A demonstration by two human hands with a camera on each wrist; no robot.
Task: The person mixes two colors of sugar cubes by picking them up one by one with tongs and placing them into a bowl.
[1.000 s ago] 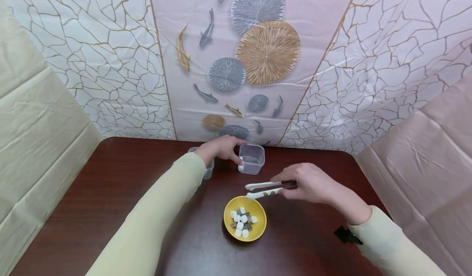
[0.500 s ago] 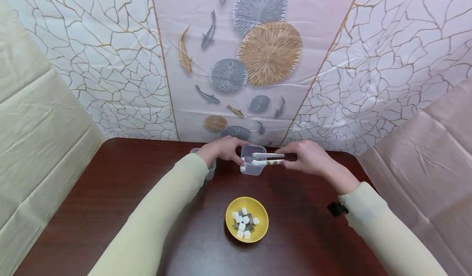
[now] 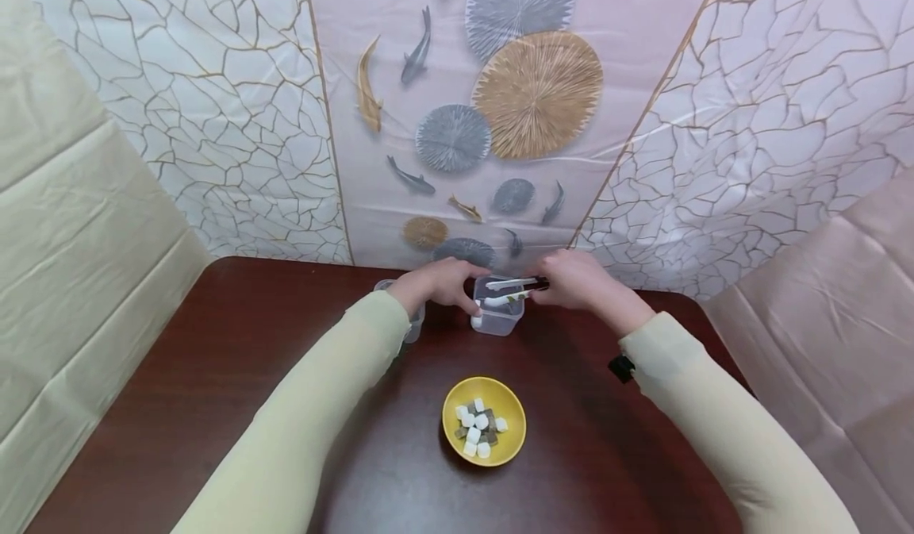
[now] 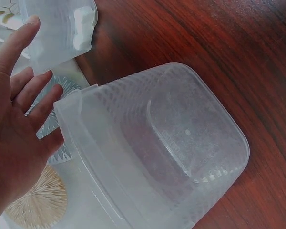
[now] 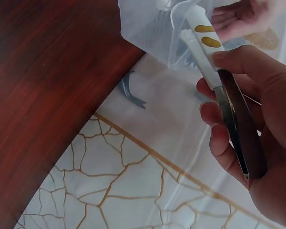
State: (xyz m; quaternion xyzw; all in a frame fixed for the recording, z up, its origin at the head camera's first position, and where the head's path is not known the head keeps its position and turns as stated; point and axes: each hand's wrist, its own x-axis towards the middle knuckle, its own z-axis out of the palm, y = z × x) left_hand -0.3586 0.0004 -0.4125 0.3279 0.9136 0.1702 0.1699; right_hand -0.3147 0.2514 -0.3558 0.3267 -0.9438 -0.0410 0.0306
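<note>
My left hand (image 3: 446,282) holds the left side of a small clear plastic container (image 3: 498,325), its thumb at the front and a finger toward the back. In the left wrist view, white pieces (image 4: 84,28) show through that container's wall. My right hand (image 3: 574,280) grips a pair of tongs (image 5: 238,119) with dark handles and white, brown-spotted arms. Slightly apart, the tong tips are at the container's opening. Whether they touch a piece cannot be seen. Nearer me stands a yellow bowl (image 3: 519,431) with several white cubes (image 3: 474,436) and brown cubes (image 3: 489,419).
A second clear container (image 4: 190,129) stands left of the first, partly under my left wrist in the head view. Behind the dark red-brown table (image 3: 236,343) rises a patterned cloth backdrop (image 3: 539,94). Pale cloth panels (image 3: 821,320) flank the table on both sides.
My right hand has moved forward and left with the tongs, from above the bowl's far side to the container's opening. My left hand stays on the container.
</note>
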